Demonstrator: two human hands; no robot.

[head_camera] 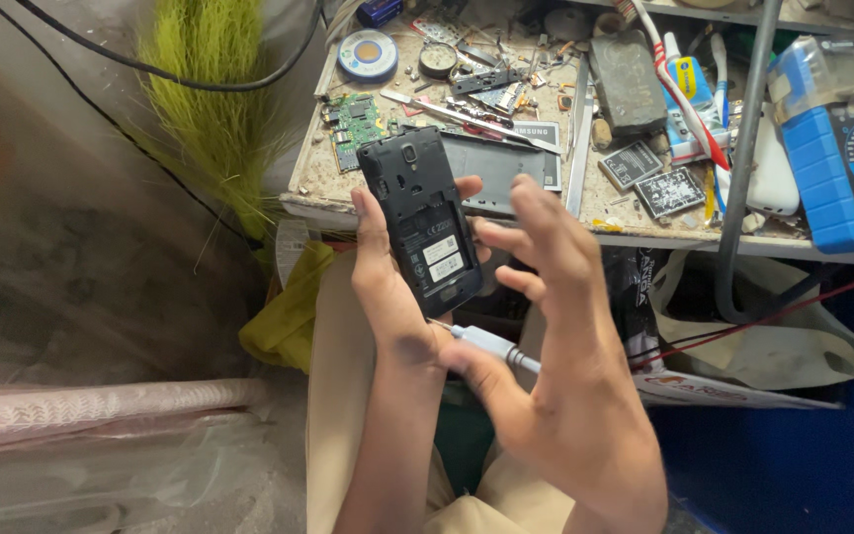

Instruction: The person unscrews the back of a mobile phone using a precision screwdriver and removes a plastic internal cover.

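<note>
My left hand (387, 297) grips a black phone (422, 222) with its back cover off, so the empty battery bay and white labels face me. It is held upright just below the edge of the workbench (447, 216). My right hand (555, 336) is beside the phone with its fingers spread apart, and a small grey-white screwdriver (491, 346) is pinned between its thumb and palm, tip pointing toward my left wrist. The right fingertips hover close to the phone's right edge without clearly touching it.
On the cluttered bench lie a flat grey phone battery (501, 163), a green circuit board (353, 119), a round solder tin (368, 54), tweezers, small chips and a blue multimeter (847, 168). A metal pipe (743, 158) stands at right. A yellow cloth (289, 311) and green broom bristles (214, 109) are at left.
</note>
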